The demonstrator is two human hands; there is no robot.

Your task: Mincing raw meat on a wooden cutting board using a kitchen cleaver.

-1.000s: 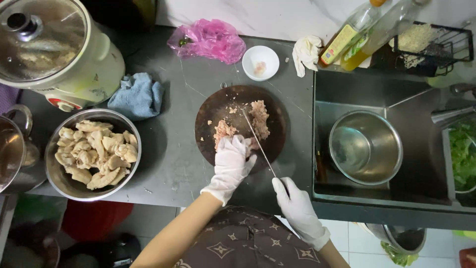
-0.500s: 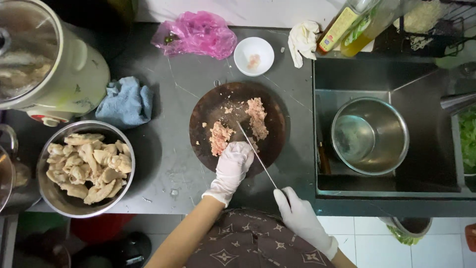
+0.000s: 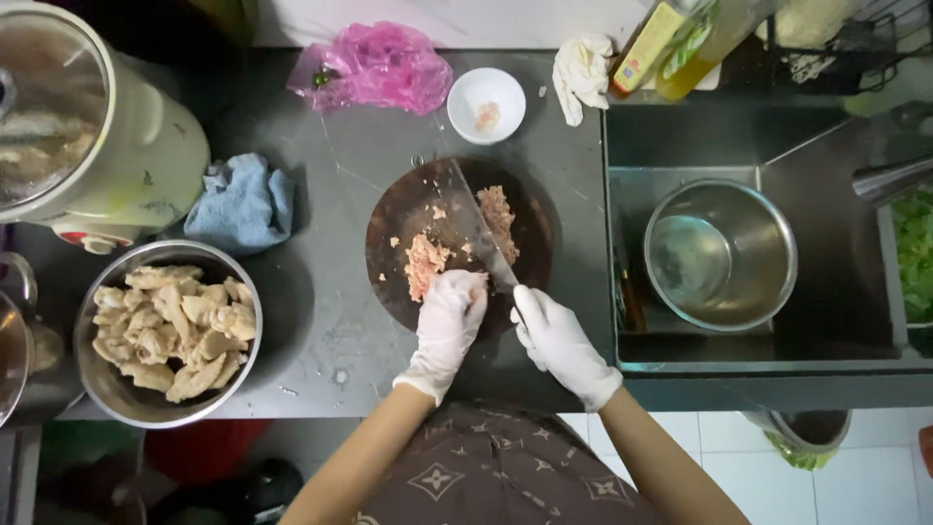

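Now right hand (image 3: pixel 559 340) holds cleaver (image 3: pixel 471 222); left hand (image 3: pixel 449 316) touches mince (image 3: pixel 425 264).

1. A crumpled pink plastic bag (image 3: pixel 374 68) is lying at the back of the dark counter, just left of a small white dish (image 3: pixel 486 104).
2. A bottle of yellow liquid (image 3: pixel 702 44) is leaning behind the sink, showing a yellow, green and red label (image 3: pixel 646 44).
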